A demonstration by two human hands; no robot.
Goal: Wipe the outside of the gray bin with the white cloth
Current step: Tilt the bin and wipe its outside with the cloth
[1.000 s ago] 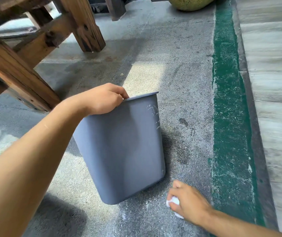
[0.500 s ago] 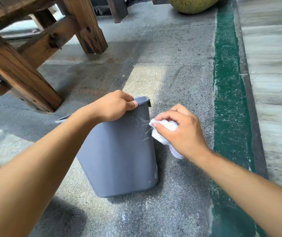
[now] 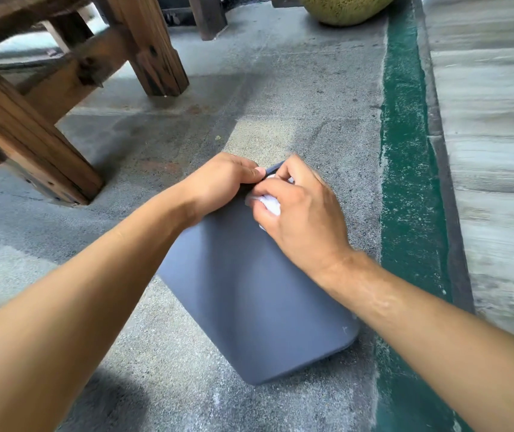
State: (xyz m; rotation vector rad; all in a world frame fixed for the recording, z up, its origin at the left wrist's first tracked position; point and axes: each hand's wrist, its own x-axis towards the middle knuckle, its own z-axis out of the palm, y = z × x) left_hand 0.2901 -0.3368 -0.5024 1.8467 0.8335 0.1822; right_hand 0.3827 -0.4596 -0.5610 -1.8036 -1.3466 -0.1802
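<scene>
most of the white cloth is buried under the right hand, only a crumpled bit showing. the gray bin has its rim almost wholly covered by the left hand and its opening can't be seen. the wooden bench is cut off by the top and left edges, the greenish round thing by the top edge. the pale strip on the right is smeared with blur.
</scene>
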